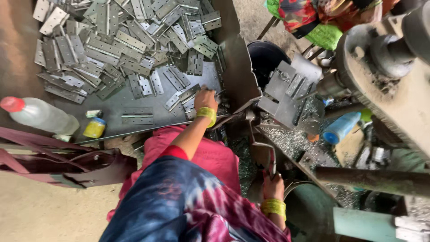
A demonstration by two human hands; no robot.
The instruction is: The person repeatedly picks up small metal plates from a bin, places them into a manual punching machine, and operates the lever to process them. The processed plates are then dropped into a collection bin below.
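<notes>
My left hand [205,98], with yellow bangles at the wrist, reaches forward onto a metal tray [112,105] and curls its fingers over a grey hinge plate [188,95] at the near right corner of a large heap of hinge plates [125,45]. My right hand [272,183], also with yellow bangles, is closed around the lower end of a metal lever handle [262,152] of a press machine [286,94]. Pink and blue tie-dye clothing fills the bottom centre.
A plastic bottle with a red cap [38,115] and a small yellow jar [94,128] lie at the tray's near left edge. A dark bag [67,166] sits left. A large flywheel [389,67], a blue bottle [341,127] and metal shavings [291,143] are right.
</notes>
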